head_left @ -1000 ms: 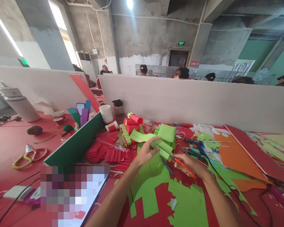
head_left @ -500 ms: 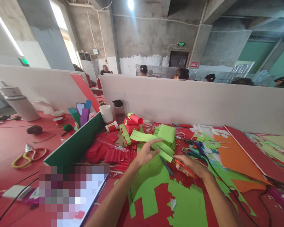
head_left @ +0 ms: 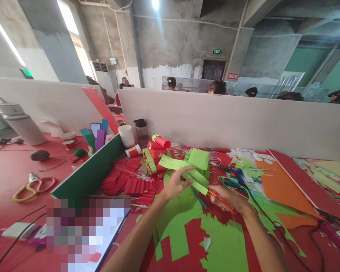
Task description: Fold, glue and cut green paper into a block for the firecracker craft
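Note:
A long light-green paper strip, marked with a dark line, is pinched in my left hand, its far end reaching toward the red paper model. My right hand is closed around red-handled scissors, whose blades meet the strip's near end; the fingers partly hide them. Just behind the strip sits a green paper box form. Under my hands lie cut green paper sheets and a blue pen-like tool.
A red and green paper model stands at the back beside folded red paper. Left are a green divider, a tablet and yellow-red-handled scissors. Orange card, pliers and scraps lie right. A white partition stands behind.
The strip's far end has shifted slightly to the right, and the slit between its near parts looks narrower. Both hands stay in nearly the same place.

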The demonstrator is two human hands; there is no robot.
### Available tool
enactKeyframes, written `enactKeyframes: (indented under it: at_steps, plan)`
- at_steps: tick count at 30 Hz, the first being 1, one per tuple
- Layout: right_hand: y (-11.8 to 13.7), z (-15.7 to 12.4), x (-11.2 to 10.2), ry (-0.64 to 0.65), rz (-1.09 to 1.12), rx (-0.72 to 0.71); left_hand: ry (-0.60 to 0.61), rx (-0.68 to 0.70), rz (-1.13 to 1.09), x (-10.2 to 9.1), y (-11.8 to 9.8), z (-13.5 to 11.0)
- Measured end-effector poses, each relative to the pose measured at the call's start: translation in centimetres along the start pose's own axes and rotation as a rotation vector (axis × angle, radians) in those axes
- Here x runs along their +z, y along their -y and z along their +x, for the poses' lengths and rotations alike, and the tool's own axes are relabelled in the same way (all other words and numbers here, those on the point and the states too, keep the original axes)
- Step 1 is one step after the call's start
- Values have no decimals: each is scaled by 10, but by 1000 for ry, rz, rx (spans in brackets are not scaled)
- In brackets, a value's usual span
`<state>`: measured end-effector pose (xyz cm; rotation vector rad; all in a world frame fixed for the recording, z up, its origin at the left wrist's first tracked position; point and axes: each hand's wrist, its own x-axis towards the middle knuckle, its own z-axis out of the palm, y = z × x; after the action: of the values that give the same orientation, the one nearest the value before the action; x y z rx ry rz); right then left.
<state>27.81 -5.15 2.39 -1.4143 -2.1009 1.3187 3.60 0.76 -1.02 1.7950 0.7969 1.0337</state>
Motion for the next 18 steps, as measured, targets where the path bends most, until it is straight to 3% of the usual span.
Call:
enactKeyframes:
  at_steps: [18]
  plan:
    - [-10, 11, 3, -43, 45, -20, 19, -33, -43, -1, -1, 0]
